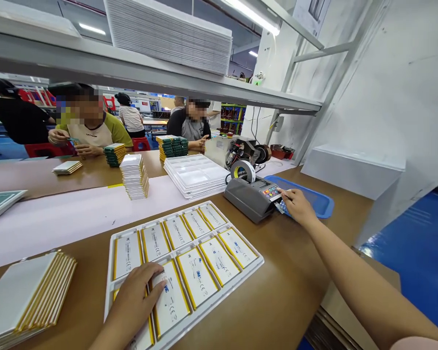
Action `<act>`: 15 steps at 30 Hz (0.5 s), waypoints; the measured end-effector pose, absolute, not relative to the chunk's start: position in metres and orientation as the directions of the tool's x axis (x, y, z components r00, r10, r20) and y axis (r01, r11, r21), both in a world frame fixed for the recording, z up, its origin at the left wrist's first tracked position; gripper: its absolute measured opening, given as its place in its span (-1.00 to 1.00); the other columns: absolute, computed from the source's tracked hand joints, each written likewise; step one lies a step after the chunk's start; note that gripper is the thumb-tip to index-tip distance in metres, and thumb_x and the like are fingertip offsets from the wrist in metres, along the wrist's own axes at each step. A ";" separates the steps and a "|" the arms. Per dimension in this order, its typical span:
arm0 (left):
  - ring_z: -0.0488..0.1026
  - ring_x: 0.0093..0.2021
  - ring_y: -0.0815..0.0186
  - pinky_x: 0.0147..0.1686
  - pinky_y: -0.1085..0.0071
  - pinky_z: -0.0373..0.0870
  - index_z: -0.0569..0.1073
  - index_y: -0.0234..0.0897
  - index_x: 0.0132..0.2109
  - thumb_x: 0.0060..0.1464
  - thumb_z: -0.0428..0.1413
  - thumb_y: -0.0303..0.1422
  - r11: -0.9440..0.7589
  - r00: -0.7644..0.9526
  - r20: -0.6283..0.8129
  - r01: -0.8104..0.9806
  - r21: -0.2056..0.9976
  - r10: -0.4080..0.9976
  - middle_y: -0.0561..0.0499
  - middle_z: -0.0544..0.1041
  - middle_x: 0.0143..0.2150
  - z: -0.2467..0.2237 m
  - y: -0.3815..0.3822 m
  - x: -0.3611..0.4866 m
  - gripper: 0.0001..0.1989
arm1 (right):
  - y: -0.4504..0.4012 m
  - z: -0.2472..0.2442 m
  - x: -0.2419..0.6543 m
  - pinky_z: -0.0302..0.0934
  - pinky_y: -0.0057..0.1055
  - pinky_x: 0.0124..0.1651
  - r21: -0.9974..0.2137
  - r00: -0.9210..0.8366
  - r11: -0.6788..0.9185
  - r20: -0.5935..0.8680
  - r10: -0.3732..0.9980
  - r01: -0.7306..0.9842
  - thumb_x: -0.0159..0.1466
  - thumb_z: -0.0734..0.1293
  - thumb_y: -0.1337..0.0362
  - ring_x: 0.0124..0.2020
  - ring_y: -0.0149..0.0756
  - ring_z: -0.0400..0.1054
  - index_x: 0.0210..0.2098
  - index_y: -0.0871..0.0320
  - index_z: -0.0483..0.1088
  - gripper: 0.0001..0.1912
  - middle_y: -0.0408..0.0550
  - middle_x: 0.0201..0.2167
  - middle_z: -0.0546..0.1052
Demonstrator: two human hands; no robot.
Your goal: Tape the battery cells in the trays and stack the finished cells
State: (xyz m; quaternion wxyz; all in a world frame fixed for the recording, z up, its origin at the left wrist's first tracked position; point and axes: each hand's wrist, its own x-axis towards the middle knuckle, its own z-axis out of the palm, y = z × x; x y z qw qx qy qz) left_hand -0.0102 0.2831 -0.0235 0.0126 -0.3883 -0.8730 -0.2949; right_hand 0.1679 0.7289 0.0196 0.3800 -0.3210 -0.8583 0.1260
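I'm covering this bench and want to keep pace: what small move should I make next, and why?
Probably bring your right hand from the grey tape dispenser to the pouch battery under your left hand. The left hand already presses it in the white tray, and the right fingertips sit at the dispenser's outlet; any tape there is too small to tell.

The single view comes from a camera worn on the person's head, facing forward and down across a brown tabletop point(284, 291) from its near side. The left hand point(135, 301) and right hand point(295, 206) enter from the lower frame, close to the lens, just beyond them a white tray point(233, 226) of pouch batteries. The wide view reaches under a metal shelf point(131, 58) to a seated co-worker point(95, 136) farther off across the tabletop.
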 end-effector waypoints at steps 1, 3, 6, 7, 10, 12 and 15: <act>0.29 -0.07 0.18 -0.09 0.23 0.23 0.41 -0.11 -0.22 -0.05 -0.03 -0.18 0.524 -0.699 0.246 0.683 0.509 0.672 0.05 0.43 -0.13 -0.022 0.283 -0.009 -0.75 | 0.722 0.013 0.170 0.06 -0.24 -0.07 -0.488 -0.468 0.753 0.591 0.657 0.441 0.21 0.04 0.08 -0.10 -0.20 0.16 -0.06 0.09 0.31 -0.57 0.01 -0.18 0.30; 0.29 -0.09 0.19 -0.10 0.25 0.23 0.41 -0.12 -0.23 -0.04 -0.04 -0.20 0.514 -0.692 0.235 0.683 0.519 0.683 0.04 0.43 -0.14 -0.020 0.282 -0.007 -0.76 | 0.704 -0.003 0.175 0.11 -0.27 -0.15 -0.621 -0.320 0.685 0.607 0.728 0.380 0.19 0.07 0.06 -0.16 -0.21 0.19 -0.09 0.10 0.31 -0.59 0.01 -0.22 0.32; 0.29 -0.10 0.20 -0.10 0.26 0.22 0.40 -0.14 -0.25 -0.03 -0.05 -0.23 0.490 -0.679 0.238 0.688 0.535 0.694 0.04 0.43 -0.17 -0.017 0.282 -0.002 -0.78 | 0.678 -0.023 0.177 0.13 -0.43 -0.50 -0.937 -0.226 0.325 0.291 0.930 0.130 0.18 0.08 0.05 -0.54 -0.38 0.16 -0.31 0.15 0.30 -0.67 -0.07 -0.47 0.33; 0.30 -0.11 0.21 -0.11 0.26 0.22 0.39 -0.15 -0.25 -0.03 -0.05 -0.23 0.484 -0.678 0.237 0.686 0.542 0.695 0.03 0.43 -0.18 -0.017 0.282 -0.002 -0.78 | 0.672 -0.026 0.175 0.05 -0.49 -0.61 -0.988 -0.308 0.151 0.131 0.942 0.040 0.19 0.08 0.05 -0.66 -0.46 0.05 -0.40 0.16 0.27 -0.68 -0.13 -0.56 0.28; 0.32 -0.15 0.22 -0.16 0.28 0.25 0.39 -0.16 -0.27 -0.03 -0.06 -0.23 0.474 -0.704 0.277 0.666 0.576 0.654 0.02 0.43 -0.21 -0.018 0.282 -0.003 -0.79 | 0.662 -0.022 0.167 -0.15 -0.59 -0.74 -0.973 -0.544 -0.194 -0.095 0.834 -0.128 0.21 0.08 0.05 -0.77 -0.58 -0.19 -0.57 0.15 0.14 -0.65 -0.27 -0.71 0.11; 0.31 -0.16 0.21 -0.16 0.28 0.24 0.39 -0.17 -0.30 -0.04 -0.06 -0.23 0.487 -0.753 0.358 0.640 0.595 0.552 0.00 0.42 -0.20 -0.019 0.280 -0.008 -0.79 | 0.661 -0.012 0.160 -0.18 -0.62 -0.75 -0.950 -0.505 -0.229 -0.094 0.858 -0.212 0.19 0.13 0.08 -0.79 -0.61 -0.21 -0.60 0.14 0.06 -0.65 -0.32 -0.75 0.05; 0.28 -0.13 0.14 -0.13 0.22 0.20 0.40 -0.20 -0.36 -0.08 -0.04 -0.23 0.557 -0.824 0.468 0.562 0.611 0.319 -0.05 0.39 -0.20 -0.018 0.271 -0.019 -0.80 | 0.654 0.002 0.152 -0.25 -0.63 -0.76 -0.948 -0.354 -0.187 -0.087 0.931 -0.259 0.18 0.17 0.13 -0.80 -0.60 -0.25 -0.61 0.12 -0.07 -0.64 -0.38 -0.79 -0.05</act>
